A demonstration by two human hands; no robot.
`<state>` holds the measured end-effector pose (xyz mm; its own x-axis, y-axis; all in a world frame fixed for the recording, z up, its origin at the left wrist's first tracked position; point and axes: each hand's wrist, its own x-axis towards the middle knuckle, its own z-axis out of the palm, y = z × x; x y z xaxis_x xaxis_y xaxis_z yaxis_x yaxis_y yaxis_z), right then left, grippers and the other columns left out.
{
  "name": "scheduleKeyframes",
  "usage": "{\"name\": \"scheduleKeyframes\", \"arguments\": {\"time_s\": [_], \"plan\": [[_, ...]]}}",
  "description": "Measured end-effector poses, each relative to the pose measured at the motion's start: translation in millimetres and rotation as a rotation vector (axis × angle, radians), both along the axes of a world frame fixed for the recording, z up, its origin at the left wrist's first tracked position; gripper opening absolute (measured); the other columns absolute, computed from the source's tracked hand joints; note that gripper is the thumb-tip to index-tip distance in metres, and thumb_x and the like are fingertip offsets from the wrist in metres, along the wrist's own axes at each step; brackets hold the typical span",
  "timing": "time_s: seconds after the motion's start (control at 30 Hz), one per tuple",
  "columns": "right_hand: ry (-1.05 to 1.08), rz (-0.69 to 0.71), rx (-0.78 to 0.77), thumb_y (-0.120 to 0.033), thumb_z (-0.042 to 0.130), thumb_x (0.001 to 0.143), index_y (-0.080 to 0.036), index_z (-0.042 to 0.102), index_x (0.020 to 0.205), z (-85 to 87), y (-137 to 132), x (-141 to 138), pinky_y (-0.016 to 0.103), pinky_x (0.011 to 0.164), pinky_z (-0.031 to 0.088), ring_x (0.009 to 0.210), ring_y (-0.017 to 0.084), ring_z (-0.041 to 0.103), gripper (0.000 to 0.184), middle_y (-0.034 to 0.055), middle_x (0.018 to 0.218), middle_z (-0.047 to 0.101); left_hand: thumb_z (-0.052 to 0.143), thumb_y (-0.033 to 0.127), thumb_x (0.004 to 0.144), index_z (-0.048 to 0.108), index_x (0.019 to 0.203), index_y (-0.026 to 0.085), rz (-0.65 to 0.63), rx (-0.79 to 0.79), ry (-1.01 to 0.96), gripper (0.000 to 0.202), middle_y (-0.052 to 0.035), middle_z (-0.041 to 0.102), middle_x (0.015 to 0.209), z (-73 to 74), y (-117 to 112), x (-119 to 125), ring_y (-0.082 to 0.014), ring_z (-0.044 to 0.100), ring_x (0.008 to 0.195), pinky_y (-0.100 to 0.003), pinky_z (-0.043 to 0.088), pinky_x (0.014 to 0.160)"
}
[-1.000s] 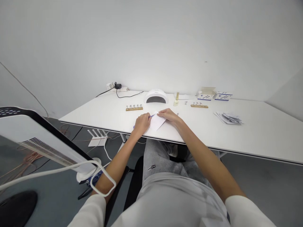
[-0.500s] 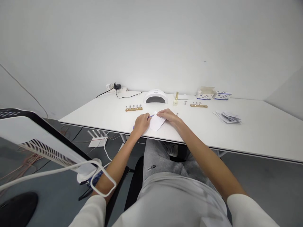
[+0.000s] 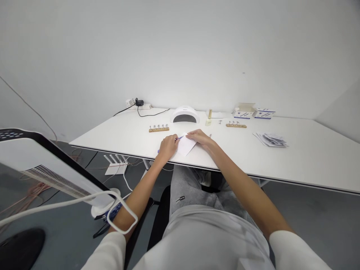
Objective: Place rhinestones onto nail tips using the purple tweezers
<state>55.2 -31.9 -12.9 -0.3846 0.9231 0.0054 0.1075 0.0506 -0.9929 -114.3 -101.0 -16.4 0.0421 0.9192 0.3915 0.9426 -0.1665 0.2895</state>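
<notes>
My left hand (image 3: 168, 146) is closed around a thin blue-purple pen-like stick (image 3: 180, 137), whose back end shows below the hand. The stick's tip points right, toward the fingertips of my right hand (image 3: 199, 137). Those fingers are pinched together over the upper corner of a small white paper sheet or packet (image 3: 185, 147), which has printing on its right side. Whatever sits between them is too small to make out. Both hands are over the front part of the white table (image 3: 230, 157). A tiny metal piece (image 3: 210, 135) lies beside the right hand.
Behind the hands stands a white arched nail lamp (image 3: 185, 112). A gold-capped polish bottle (image 3: 208, 122), a wooden bar with metal pegs (image 3: 159, 129) and a second bar (image 3: 236, 125) are nearby. Right lie flat packets (image 3: 271, 140) and boxes (image 3: 244, 113). A white appliance (image 3: 56, 165) stands left.
</notes>
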Motion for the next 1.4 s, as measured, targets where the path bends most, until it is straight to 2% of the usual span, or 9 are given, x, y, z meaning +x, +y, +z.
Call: {"name": "scheduleKeyframes", "arguments": {"time_s": [0.13, 0.33, 0.5, 0.7, 0.93, 1.07, 1.2, 1.3, 1.4], "plan": [[-0.028, -0.01, 0.013, -0.016, 0.07, 0.07, -0.01, 0.072, 0.069, 1.4, -1, 0, 0.022, 0.053, 0.04, 0.058, 0.012, 0.055, 0.006, 0.0039, 0.061, 0.067, 0.043, 0.03, 0.094, 0.067, 0.096, 0.018, -0.006, -0.043, 0.089, 0.028, -0.0097, 0.065, 0.092, 2.6, -2, 0, -0.0228, 0.06, 0.087, -0.031, 0.041, 0.074], [0.009, -0.015, 0.002, -0.015, 0.069, 0.069, -0.011, 0.071, 0.066, 1.7, -2, -1, 0.022, 0.054, 0.039, 0.056, 0.012, 0.055, 0.005, 0.0043, 0.06, 0.067, 0.028, 0.034, 0.098, 0.06, 0.115, 0.019, 0.033, -0.1, 0.273, 0.039, -0.0115, 0.056, 0.1, 3.4, -6, 5, -0.0236, 0.06, 0.083, -0.033, 0.043, 0.07], [0.013, 0.006, 0.037, -0.017, 0.069, 0.068, -0.011, 0.07, 0.065, 0.7, -2, 0, 0.023, 0.054, 0.038, 0.055, 0.011, 0.053, 0.008, 0.0041, 0.061, 0.066, 0.025, 0.032, 0.098, 0.06, 0.113, 0.019, 0.038, -0.071, 0.274, 0.041, -0.0109, 0.055, 0.101, 3.0, -9, 8, -0.0228, 0.061, 0.083, -0.033, 0.043, 0.072], [-0.182, -0.02, 0.22, -0.025, 0.065, 0.07, -0.012, 0.072, 0.068, -3.6, 2, -3, 0.024, 0.05, 0.036, 0.056, 0.013, 0.051, 0.015, 0.0019, 0.058, 0.062, 0.025, 0.031, 0.098, 0.065, 0.1, 0.017, 0.044, -0.058, 0.259, 0.042, -0.0107, 0.056, 0.096, -0.3, -8, 5, -0.0227, 0.061, 0.082, -0.033, 0.043, 0.069], [-0.266, -0.011, 0.365, -0.027, 0.061, 0.073, -0.013, 0.072, 0.071, -6.4, 6, -4, 0.025, 0.053, 0.039, 0.059, 0.016, 0.055, 0.019, 0.0012, 0.06, 0.064, 0.03, 0.026, 0.097, 0.064, 0.098, 0.017, 0.023, -0.006, 0.234, 0.035, -0.01, 0.057, 0.095, -1.3, -4, 3, -0.0205, 0.06, 0.079, -0.032, 0.043, 0.069], [-0.3, -0.033, 0.443, -0.025, 0.059, 0.076, -0.012, 0.073, 0.082, -10.2, 6, -7, 0.027, 0.059, 0.044, 0.065, 0.017, 0.058, 0.02, 0.0044, 0.073, 0.069, 0.034, 0.024, 0.096, 0.064, 0.1, 0.018, 0.009, 0.066, 0.194, 0.031, -0.0091, 0.057, 0.095, -2.3, -5, 3, -0.0195, 0.06, 0.078, -0.03, 0.043, 0.067], [-0.348, -0.157, 0.631, -0.022, 0.06, 0.077, -0.014, 0.071, 0.095, -7.9, 4, -9, 0.033, 0.076, 0.048, 0.076, 0.019, 0.061, 0.022, 0.0087, 0.092, 0.072, 0.038, 0.024, 0.095, 0.064, 0.105, 0.02, -0.03, 0.158, 0.089, 0.028, -0.0077, 0.058, 0.094, -4.3, -4, 1, -0.0192, 0.06, 0.081, -0.029, 0.045, 0.069], [-0.326, -0.263, 0.737, -0.019, 0.053, 0.082, -0.016, 0.069, 0.099, 4.7, 4, 4, 0.035, 0.081, 0.048, 0.079, 0.018, 0.061, 0.024, 0.008, 0.099, 0.071, 0.04, 0.024, 0.095, 0.063, 0.102, 0.018, -0.06, 0.215, 0.008, 0.025, -0.0078, 0.06, 0.095, -5.5, -3, 0, -0.0198, 0.061, 0.084, -0.03, 0.046, 0.073], [-0.372, -0.306, 0.742, -0.012, 0.046, 0.081, -0.016, 0.068, 0.102, 19.7, 8, 40, 0.035, 0.083, 0.047, 0.081, 0.018, 0.062, 0.03, 0.0078, 0.095, 0.071, 0.04, 0.023, 0.094, 0.062, 0.099, 0.017, -0.088, 0.254, -0.038, 0.023, -0.0078, 0.062, 0.095, -6.7, 0, 0, -0.0203, 0.061, 0.086, -0.031, 0.047, 0.075]]}}
